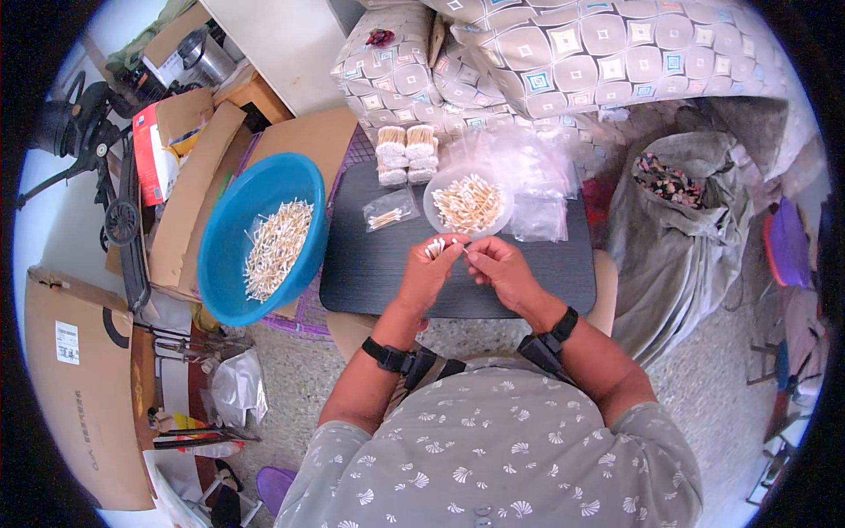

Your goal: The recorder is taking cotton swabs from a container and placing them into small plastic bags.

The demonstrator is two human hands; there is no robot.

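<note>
Both of my hands meet above the near side of a dark tabletop [361,273]. My left hand [425,275] is closed around several cotton swabs [435,249], their white tips sticking out past the fingers. With thumb and forefinger my right hand [504,271] pinches a cotton swab [466,249] close to the left fingertips. Just beyond the hands stands a white translucent bowl [430,208] heaped with loose swabs. Left of it lies a small clear bag [391,209] with a few swabs inside. Behind that bag, bundled swabs [407,155] are stacked in rows.
Clear plastic bags [539,189] lie spread at the table's right. A tilted blue basin [214,255] holding many swabs is at the left, beside cardboard boxes [189,198]. A patterned sofa [528,66] borders the far side; a grey sack [660,238] slumps at the right.
</note>
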